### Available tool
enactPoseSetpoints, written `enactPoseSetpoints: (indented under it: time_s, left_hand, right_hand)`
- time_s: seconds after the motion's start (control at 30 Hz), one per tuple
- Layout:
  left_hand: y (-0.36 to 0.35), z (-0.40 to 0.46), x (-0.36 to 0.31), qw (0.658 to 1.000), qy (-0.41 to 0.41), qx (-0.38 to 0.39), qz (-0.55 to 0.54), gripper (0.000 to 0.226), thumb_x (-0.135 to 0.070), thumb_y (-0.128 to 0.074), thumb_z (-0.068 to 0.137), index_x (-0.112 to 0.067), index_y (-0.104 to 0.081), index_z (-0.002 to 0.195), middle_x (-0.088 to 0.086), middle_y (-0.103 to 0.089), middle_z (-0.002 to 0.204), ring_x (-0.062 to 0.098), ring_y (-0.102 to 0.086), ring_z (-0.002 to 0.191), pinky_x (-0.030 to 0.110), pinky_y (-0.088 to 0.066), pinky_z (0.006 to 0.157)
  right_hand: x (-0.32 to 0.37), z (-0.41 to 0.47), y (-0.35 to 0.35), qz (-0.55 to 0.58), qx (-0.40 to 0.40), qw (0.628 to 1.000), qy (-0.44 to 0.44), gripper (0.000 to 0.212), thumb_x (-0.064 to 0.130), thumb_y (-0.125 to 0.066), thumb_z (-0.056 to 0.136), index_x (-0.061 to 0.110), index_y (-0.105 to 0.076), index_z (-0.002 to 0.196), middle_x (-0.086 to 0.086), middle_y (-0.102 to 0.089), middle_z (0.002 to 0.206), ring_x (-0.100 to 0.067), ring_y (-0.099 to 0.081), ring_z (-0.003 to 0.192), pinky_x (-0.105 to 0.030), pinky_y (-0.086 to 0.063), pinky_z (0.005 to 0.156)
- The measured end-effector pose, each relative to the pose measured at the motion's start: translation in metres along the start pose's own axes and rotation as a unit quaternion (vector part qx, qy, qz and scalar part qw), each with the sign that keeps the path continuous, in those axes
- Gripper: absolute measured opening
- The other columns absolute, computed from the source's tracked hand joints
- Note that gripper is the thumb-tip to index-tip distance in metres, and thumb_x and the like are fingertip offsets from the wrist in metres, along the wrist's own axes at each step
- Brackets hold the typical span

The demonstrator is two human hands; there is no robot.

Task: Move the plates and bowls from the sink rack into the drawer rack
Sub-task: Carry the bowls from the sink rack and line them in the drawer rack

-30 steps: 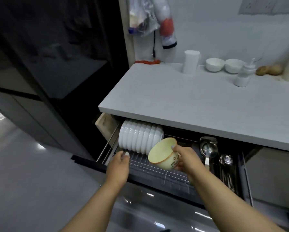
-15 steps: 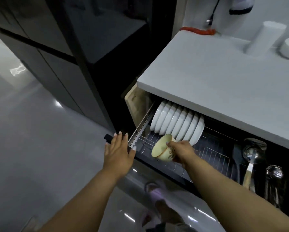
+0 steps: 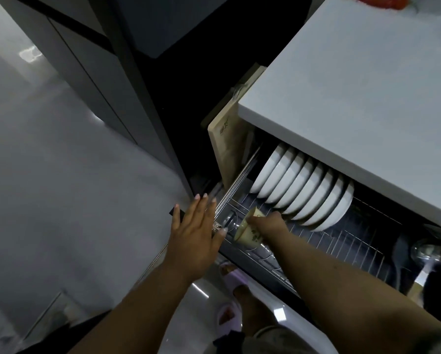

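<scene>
1. Partly hidden, the right hand (image 3: 267, 222) curls its fingers over the cream bowl (image 3: 248, 232), so much of the bowl's far side is covered; its printed pattern is too blurred to read.
2. Only the front of the drawer rack (image 3: 336, 241) shows, since the white countertop (image 3: 367, 98) overhangs its rear and cuts off the tops of the white bowls (image 3: 303, 190).
3. Utensils (image 3: 418, 254) at the right edge sit in shadow and are hard to make out.
4. Tipped on its side, the cream bowl points its rim away from the right fingertips, toward the rack's left rail; its axis lies roughly level, low over the wires.
5. Just left of the bowl, the left hand (image 3: 196, 236) is spread flat with fingers straight, over the drawer's front corner, holding nothing.
6. Beyond the right knuckles, the white bowls stand on edge in a close row, glossy and smooth.
7. The rack is thin metal wire; a pale wooden board (image 3: 227, 139) stands upright past the left fingertips.
</scene>
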State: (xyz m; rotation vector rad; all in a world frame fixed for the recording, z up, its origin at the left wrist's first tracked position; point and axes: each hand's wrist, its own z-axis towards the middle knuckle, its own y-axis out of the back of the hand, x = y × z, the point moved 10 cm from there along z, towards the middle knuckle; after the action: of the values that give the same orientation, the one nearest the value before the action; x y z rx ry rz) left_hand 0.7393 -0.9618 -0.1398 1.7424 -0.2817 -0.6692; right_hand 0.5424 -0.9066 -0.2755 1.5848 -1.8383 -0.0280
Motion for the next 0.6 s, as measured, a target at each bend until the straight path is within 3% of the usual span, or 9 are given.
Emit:
enactPoseSetpoints:
  time_s: [0.2, 0.5, 0.6]
  left_hand:
    - [-0.005, 0.003, 0.004, 1.0, 0.009, 0.006, -0.003, 0.072, -0.06, -0.001, 0.094, -0.019, -0.026, 0.148, 0.004, -0.03, 0.154, 0.018, -0.014, 0.145, 0.048, 0.004, 0.114]
    - [-0.014, 0.003, 0.01, 1.0, 0.011, 0.016, -0.006, 0.066, -0.059, -0.009, 0.096, -0.022, -0.024, 0.149, 0.001, -0.029, 0.155, 0.02, -0.018, 0.145, 0.051, -0.001, 0.114]
    - [-0.012, 0.003, 0.008, 1.0, 0.003, 0.01, -0.007, 0.065, -0.057, -0.013, 0.097, -0.021, -0.026, 0.149, 0.001, -0.03, 0.155, 0.019, -0.02, 0.144, 0.051, -0.002, 0.114]
  right_hand:
    - [0.003, 0.012, -0.022, -0.088, 0.01, 0.996, -0.025, 0.076, 0.042, -0.077, 0.068, 0.004, -0.037, 0.121, -0.016, -0.063, 0.112, -0.031, -0.063, 0.102, -0.046, -0.054, 0.088]
    - [0.013, 0.02, -0.046, -0.119, 0.004, 0.993, -0.023, 0.075, 0.045, -0.075, 0.066, 0.006, -0.041, 0.12, -0.015, -0.062, 0.114, -0.032, -0.062, 0.106, -0.044, -0.054, 0.089]
    - [0.008, 0.027, -0.056, -0.098, 0.017, 0.995, -0.027, 0.086, 0.05, -0.076, 0.061, 0.004, -0.04, 0.123, -0.014, -0.063, 0.11, -0.033, -0.064, 0.101, -0.047, -0.056, 0.084]
